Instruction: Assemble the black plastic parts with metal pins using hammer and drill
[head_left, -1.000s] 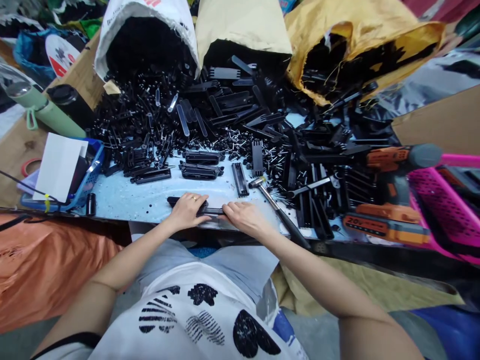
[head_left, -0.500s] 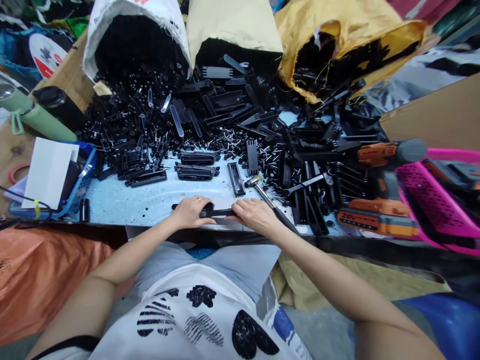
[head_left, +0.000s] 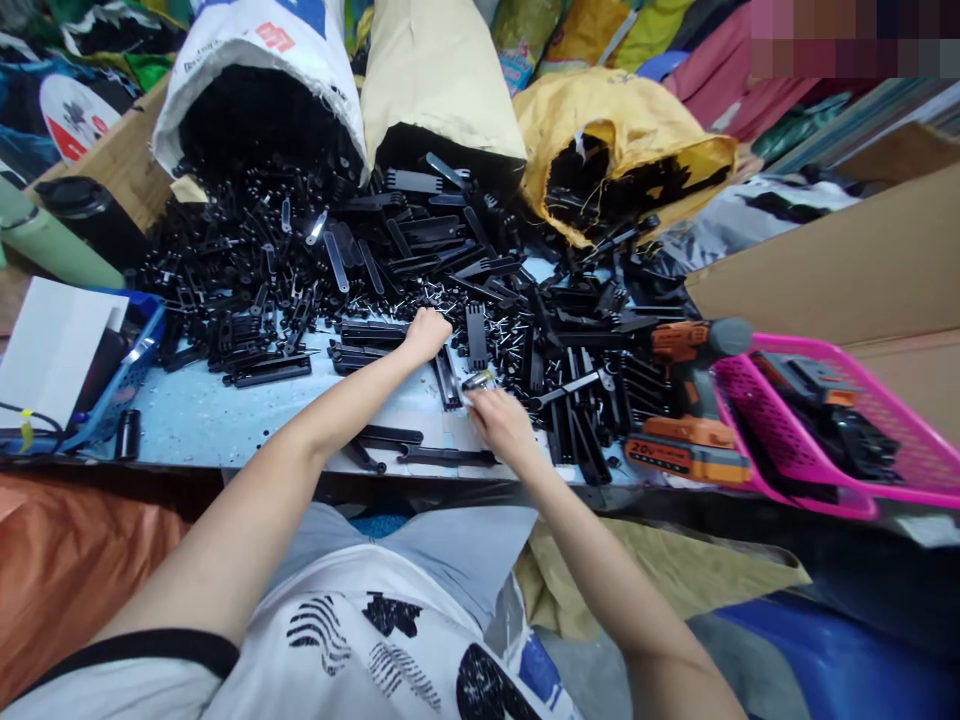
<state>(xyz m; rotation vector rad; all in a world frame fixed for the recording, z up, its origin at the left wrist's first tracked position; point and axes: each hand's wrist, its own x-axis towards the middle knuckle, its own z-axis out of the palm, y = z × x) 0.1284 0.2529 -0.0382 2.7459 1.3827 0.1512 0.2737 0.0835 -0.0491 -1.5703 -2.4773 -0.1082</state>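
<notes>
My left hand (head_left: 429,333) reaches forward to the edge of a heap of small metal pins (head_left: 431,297). Its fingers are curled downward, and whatever they pinch is hidden. My right hand (head_left: 501,422) is closed over the shaft of a hammer, just below its head (head_left: 478,380); most of the shaft is covered by the hand. At the table's front edge lie loose black plastic parts (head_left: 448,457), apart from both hands. Between the hands stands a long black slotted piece (head_left: 448,380). Left of it, stacked black pieces (head_left: 364,355) lie partly behind my left forearm.
Black parts spill from a white sack (head_left: 259,75), a cream sack (head_left: 442,70) and a yellow sack (head_left: 622,110). On the right are an orange cordless drill (head_left: 686,445) and a pink basket (head_left: 817,495). A blue basket (head_left: 150,365) and dark bottle (head_left: 105,215) stand left.
Both hands have let go of the black part at the front edge. My left hand has moved forward to the pins, and my right hand has moved onto the hammer. The view has shifted.
</notes>
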